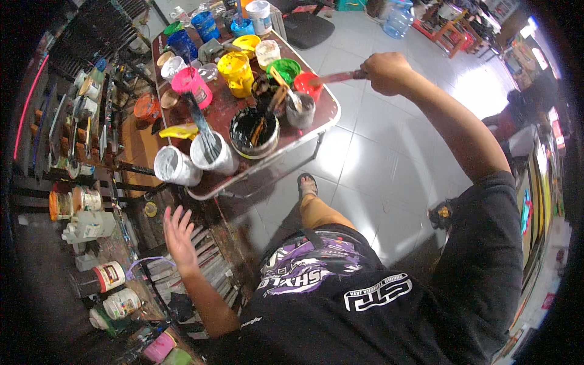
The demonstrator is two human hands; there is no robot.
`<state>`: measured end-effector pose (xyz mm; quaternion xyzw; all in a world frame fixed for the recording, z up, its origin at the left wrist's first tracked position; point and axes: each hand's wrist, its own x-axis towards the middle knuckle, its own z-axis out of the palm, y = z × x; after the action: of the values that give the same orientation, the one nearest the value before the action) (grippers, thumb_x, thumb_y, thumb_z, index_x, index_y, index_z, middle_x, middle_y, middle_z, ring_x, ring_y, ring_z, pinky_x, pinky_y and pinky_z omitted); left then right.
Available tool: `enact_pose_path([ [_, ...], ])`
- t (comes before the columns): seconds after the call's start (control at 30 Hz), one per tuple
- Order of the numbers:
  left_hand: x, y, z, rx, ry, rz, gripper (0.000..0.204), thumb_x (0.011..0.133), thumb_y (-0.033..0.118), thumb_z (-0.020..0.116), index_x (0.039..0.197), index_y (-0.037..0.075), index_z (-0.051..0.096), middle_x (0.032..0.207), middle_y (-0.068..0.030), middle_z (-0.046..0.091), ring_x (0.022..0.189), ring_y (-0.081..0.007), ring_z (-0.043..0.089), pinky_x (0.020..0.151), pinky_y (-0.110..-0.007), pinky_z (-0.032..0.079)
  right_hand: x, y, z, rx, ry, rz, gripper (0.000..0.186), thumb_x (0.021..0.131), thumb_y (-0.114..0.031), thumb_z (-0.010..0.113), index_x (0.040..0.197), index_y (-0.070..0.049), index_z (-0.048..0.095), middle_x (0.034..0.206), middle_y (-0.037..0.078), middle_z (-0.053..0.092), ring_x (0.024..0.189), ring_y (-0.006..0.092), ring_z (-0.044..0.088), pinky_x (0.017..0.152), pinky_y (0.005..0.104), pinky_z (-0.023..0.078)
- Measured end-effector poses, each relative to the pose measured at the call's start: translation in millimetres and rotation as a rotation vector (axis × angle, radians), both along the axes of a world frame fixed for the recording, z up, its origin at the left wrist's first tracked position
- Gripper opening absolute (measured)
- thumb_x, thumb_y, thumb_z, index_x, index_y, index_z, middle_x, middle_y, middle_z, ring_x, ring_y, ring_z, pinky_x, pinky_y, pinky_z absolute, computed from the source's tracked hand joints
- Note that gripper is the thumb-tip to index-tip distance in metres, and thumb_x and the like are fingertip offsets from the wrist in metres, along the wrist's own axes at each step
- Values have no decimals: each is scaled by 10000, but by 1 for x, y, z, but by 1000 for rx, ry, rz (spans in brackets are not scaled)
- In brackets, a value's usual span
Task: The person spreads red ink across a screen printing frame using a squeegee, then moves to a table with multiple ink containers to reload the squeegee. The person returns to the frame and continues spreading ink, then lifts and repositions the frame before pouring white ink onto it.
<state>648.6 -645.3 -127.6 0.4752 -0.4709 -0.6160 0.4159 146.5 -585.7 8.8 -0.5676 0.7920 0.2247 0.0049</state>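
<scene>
My right hand (387, 73) is closed around the end of a flat, reddish-brown, paint-smeared stirring stick (342, 77). The far end of the stick reaches the red paint cup (312, 90) at the table's right edge; its tip is hard to make out there. Beside that cup are a green tub (285, 69) and a grey, paint-streaked cup (301, 115). Low on the left, my left hand (180, 239) hangs in the air, fingers spread and holding nothing. Nearest to it stand two white paint cups (176, 168), one with a dark-handled spatula (210, 146) in it.
The dark red table (298, 139) carries many paint containers, including a black-filled tub (246, 132), a pink cup (193, 87) and a yellow one (236, 74). Racks of tools and jars (91, 225) line the left. A blue water bottle (398, 19) stands on the tiled floor.
</scene>
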Motion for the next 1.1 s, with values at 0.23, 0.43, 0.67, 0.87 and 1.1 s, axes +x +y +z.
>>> enact_pose_path([
  [0.23, -53, -20, 21, 87, -4, 293, 587, 899, 443, 320, 1338, 64, 228, 1321, -183, 342, 1172, -329, 396, 991, -473, 200, -47, -75, -35, 219, -116, 93, 185, 736, -142, 532, 873, -68, 631, 849, 123, 626, 811, 300, 610, 674, 390, 492],
  [0.43, -76, -34, 26, 55, -35, 247, 601, 897, 430, 329, 1346, 58, 184, 1320, -176, 334, 1162, -324, 402, 971, -441, 250, -92, -64, -80, 177, -297, -18, 281, 711, -115, 503, 977, -84, 589, 891, 119, 618, 879, 297, 587, 744, 398, 478],
  [0.67, -88, -61, 44, -82, -35, 314, 558, 906, 425, 316, 1324, 61, 255, 1297, -170, 374, 1135, -310, 434, 958, -432, 261, -125, -44, -97, 49, -473, -78, 425, 769, -256, 573, 1152, -81, 512, 968, 164, 572, 945, 333, 536, 797, 417, 434],
  [0.87, -121, -57, 61, -259, -121, 452, 502, 917, 390, 314, 1297, 63, 321, 1251, -142, 443, 1091, -275, 472, 940, -416, 278, -188, -39, -39, -297, -405, 71, 497, 783, -370, 593, 1173, -80, 495, 1125, 186, 491, 1018, 338, 493, 890, 399, 390],
  [1.1, -265, -18, 99, -872, -409, 652, 452, 912, 275, 341, 1220, -54, 378, 1208, -150, 458, 1046, -268, 497, 856, -386, 400, -363, 53, 154, -858, -339, 22, 366, 836, -233, 549, 1128, -25, 474, 1014, 164, 570, 941, 272, 552, 793, 377, 445],
])
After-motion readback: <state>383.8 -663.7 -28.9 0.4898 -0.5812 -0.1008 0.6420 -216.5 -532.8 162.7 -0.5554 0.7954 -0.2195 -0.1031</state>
